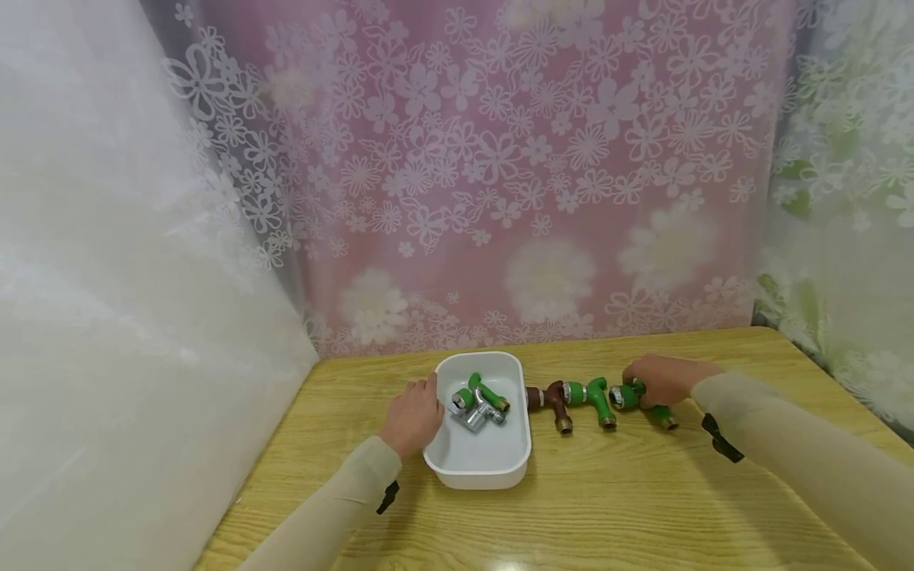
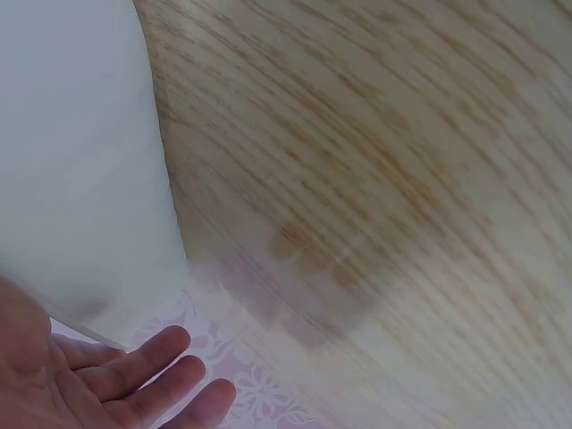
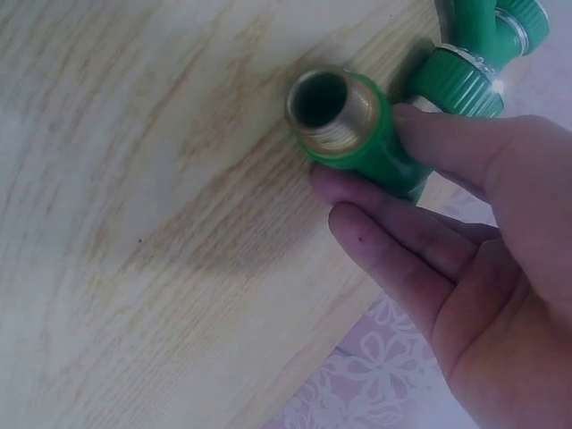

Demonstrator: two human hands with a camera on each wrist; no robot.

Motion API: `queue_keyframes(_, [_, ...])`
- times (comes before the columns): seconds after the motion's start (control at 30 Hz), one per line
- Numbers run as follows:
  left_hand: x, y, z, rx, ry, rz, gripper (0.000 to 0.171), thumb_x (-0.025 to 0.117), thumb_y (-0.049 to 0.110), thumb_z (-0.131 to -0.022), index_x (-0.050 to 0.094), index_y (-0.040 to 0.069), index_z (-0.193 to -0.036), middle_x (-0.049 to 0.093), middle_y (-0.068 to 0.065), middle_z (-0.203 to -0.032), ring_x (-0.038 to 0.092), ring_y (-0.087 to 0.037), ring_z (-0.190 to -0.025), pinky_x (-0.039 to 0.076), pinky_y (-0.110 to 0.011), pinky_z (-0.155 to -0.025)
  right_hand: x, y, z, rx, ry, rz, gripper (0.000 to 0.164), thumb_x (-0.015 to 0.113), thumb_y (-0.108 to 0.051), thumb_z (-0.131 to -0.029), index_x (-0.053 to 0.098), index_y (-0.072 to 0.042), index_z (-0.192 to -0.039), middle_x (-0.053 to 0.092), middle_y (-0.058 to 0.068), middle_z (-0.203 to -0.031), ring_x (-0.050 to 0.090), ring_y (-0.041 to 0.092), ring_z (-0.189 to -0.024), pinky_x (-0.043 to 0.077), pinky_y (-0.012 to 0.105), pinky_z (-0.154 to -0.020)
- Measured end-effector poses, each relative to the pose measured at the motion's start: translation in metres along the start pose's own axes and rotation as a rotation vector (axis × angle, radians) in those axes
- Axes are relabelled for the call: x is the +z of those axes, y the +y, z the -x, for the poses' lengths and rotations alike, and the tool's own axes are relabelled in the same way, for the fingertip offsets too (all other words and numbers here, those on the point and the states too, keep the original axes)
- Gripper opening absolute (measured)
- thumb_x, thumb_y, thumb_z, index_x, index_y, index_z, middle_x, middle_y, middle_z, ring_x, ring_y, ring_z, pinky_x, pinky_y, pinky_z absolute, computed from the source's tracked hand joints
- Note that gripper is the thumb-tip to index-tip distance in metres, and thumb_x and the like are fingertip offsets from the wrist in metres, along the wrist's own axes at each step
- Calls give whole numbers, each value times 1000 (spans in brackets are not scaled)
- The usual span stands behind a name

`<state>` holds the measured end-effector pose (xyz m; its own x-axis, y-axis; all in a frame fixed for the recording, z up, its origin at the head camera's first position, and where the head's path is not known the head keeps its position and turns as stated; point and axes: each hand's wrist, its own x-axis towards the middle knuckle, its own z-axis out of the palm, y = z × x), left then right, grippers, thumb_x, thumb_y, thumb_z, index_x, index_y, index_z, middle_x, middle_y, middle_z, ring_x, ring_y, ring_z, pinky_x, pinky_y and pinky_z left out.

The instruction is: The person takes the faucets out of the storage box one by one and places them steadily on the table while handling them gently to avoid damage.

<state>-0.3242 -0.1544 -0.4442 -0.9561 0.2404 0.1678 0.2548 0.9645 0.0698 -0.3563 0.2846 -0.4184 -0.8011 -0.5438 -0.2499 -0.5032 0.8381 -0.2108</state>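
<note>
1. Now pinching the rightmost green tap point(image 1: 664, 413) in the right hand point(image 1: 653, 381), the nearer one.
2. Lying right of the white tray point(image 1: 481, 480), slanting lengthwise toward the near right.
3. Resting the left hand point(image 1: 412, 416), loosely extended, against the tray's left side.

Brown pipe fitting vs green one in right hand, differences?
Brown pipe fitting lies untouched; green pipe fitting is gripped by the right hand.
Brown pipe fitting sits beside the white tub; green pipe fitting is farther right.
Both have a brass-coloured end.
</note>
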Motion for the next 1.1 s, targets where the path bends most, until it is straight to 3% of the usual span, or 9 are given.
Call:
queue_keyframes(0.2, [0,0,0,-4,-12,6,51,48,22,-104,40,0,-149,61,-20,-131,58,-35,-123,56,-51,-93,-2,-6,8,2,53,49,30,75,-13,-88,68,-5,-117,68,14,-116,66,34,-104,57,47,-80])
queue_keyframes(0.43, [0,0,0,-20,-22,12,51,46,22,-105,39,0,-151,60,-20,-134,58,-35,-124,55,-52,-95,-2,-12,11,-39,94,80,22,73,-3,-87,72,-8,-108,71,9,-107,68,32,-98,58,43,-75])
queue_keyframes(0.8, [0,0,2,-6,-8,23,52,46,22,-105,39,0,-151,61,-20,-134,58,-34,-124,55,-51,-94,2,-9,4,-5,96,58,18,70,1,-87,71,-10,-101,69,3,-97,65,19,-84,53,36,-67])
queue_keyframes(1.1, [-4,-1,5,8,-12,18,52,48,21,-103,41,-2,-149,62,-21,-131,59,-35,-121,57,-51,-91,1,-17,4,40,73,9,21,65,5,-87,69,-5,-105,67,9,-102,61,18,-83,46,32,-64])
